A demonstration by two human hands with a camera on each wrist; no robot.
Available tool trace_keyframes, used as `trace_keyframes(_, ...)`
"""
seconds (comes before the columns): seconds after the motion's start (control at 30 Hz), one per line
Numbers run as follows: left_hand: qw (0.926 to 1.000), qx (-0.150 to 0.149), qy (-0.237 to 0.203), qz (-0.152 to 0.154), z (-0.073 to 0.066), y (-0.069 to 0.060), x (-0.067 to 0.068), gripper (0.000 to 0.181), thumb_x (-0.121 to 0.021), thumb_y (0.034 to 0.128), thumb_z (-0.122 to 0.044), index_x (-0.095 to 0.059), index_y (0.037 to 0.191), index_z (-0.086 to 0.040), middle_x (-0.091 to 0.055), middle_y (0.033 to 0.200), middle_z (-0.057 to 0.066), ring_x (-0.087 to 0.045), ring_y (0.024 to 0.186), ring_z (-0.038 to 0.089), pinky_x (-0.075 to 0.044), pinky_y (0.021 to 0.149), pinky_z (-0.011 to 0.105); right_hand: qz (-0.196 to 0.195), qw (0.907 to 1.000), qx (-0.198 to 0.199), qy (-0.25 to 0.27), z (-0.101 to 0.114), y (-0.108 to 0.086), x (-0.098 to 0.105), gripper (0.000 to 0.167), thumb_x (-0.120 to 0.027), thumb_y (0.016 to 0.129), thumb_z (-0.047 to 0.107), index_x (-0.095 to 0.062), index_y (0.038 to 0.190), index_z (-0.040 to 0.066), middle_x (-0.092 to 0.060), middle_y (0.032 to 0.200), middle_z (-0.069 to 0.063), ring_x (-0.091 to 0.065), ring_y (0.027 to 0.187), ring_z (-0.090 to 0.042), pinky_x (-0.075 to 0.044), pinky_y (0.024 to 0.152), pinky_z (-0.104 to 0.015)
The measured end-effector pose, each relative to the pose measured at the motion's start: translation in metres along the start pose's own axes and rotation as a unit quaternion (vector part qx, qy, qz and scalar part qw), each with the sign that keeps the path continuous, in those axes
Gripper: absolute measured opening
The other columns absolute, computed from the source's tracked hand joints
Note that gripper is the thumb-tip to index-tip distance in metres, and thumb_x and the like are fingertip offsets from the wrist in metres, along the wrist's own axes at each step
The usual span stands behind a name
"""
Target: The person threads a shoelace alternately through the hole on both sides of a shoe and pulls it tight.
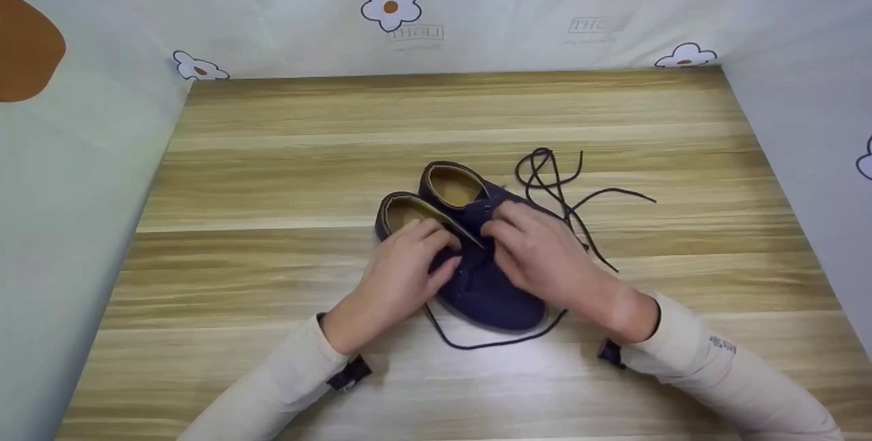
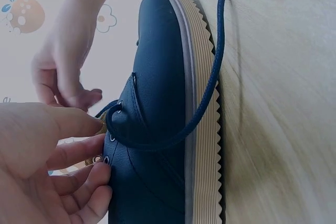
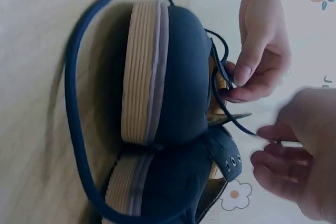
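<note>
Two dark blue shoes lie side by side in the head view, the near shoe [image 1: 501, 301] partly overlapping the far shoe [image 1: 471, 217]. My left hand [image 1: 407, 260] pinches the edge of the near shoe's eyelet flap with thumb and fingers. My right hand [image 1: 545, 253] is above the shoes, and in the right wrist view it pinches a dark shoelace [image 3: 239, 125] that runs to the near shoe's opening. Beside the left fingers, metal eyelets [image 2: 106, 159] show in the left wrist view. A loop of lace [image 2: 202, 106] passes over that shoe's side and thick ribbed sole [image 2: 202, 145].
More black lace [image 1: 613, 189] lies tangled right of the far shoe. Another stretch of lace [image 1: 470, 347] curves round the near shoe's toe on the wood-grain table [image 1: 272, 155]. A pale flower-printed sheet [image 1: 300, 11] stands behind and at both sides.
</note>
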State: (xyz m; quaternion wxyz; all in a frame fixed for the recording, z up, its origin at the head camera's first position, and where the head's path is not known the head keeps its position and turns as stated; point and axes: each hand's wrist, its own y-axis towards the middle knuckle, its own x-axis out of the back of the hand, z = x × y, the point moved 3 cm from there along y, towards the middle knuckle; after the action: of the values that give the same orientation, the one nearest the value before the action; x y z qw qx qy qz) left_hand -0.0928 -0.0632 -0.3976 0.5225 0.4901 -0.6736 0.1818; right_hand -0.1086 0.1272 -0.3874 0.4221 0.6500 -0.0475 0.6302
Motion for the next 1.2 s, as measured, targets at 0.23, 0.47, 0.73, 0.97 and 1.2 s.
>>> trace_keyframes(0.23,0.9999,0.009,-0.012,0.006,0.000,-0.001,0.001,0.012,-0.068,0.0919,-0.024,-0.069,0.099,-0.015,-0.067,0.100,-0.001,-0.062,0.092,0.018,-0.053,0.082,0.034,0.070,0.9968,0.038,0.004,0.012,-0.006,-0.015,0.012,-0.072,0.088,0.019,-0.072,0.098,0.012,-0.059,0.088,0.001,-0.057,0.069,-0.012,-0.053,0.059,-0.027)
trace_keyframes(0.47,0.9993,0.013,-0.034,-0.004,-0.001,-0.001,0.005,0.009,-0.070,0.0859,-0.020,-0.066,0.092,-0.015,-0.064,0.094,0.000,-0.060,0.084,0.017,-0.052,0.076,0.033,0.084,0.9957,0.025,-0.030,0.021,-0.007,-0.025,0.008,-0.072,0.088,0.022,-0.073,0.089,0.014,-0.057,0.077,0.003,-0.056,0.058,-0.012,-0.051,0.051,-0.030)
trace_keyframes(0.73,0.9992,0.013,-0.038,-0.001,-0.001,-0.002,0.005,0.009,-0.069,0.0854,-0.019,-0.065,0.092,-0.014,-0.063,0.093,-0.001,-0.059,0.081,0.015,-0.052,0.074,0.031,-0.007,0.9999,0.007,-0.004,0.013,-0.005,-0.010,0.004,-0.074,0.083,0.013,-0.071,0.084,0.010,-0.065,0.076,0.001,-0.060,0.061,-0.011,-0.052,0.053,-0.023)
trace_keyframes(0.97,0.9994,0.010,-0.034,0.000,-0.001,-0.001,0.005,0.007,-0.068,0.0850,-0.017,-0.066,0.091,-0.013,-0.062,0.091,0.000,-0.058,0.080,0.015,-0.052,0.074,0.031,-0.100,0.9905,-0.089,-0.033,-0.014,0.003,0.026,0.006,-0.073,0.081,0.005,-0.069,0.085,0.004,-0.067,0.075,-0.006,-0.063,0.061,-0.018,-0.052,0.052,-0.028)
trace_keyframes(1.2,0.9989,0.015,-0.043,0.005,0.001,-0.002,0.003,0.008,-0.068,0.0860,-0.018,-0.066,0.093,-0.014,-0.062,0.093,0.000,-0.059,0.081,0.014,-0.052,0.076,0.031,-0.048,0.9972,-0.053,0.019,-0.002,0.001,0.024,0.021,-0.070,0.084,0.006,-0.070,0.105,0.006,-0.069,0.093,-0.004,-0.067,0.074,-0.015,-0.056,0.061,-0.025)
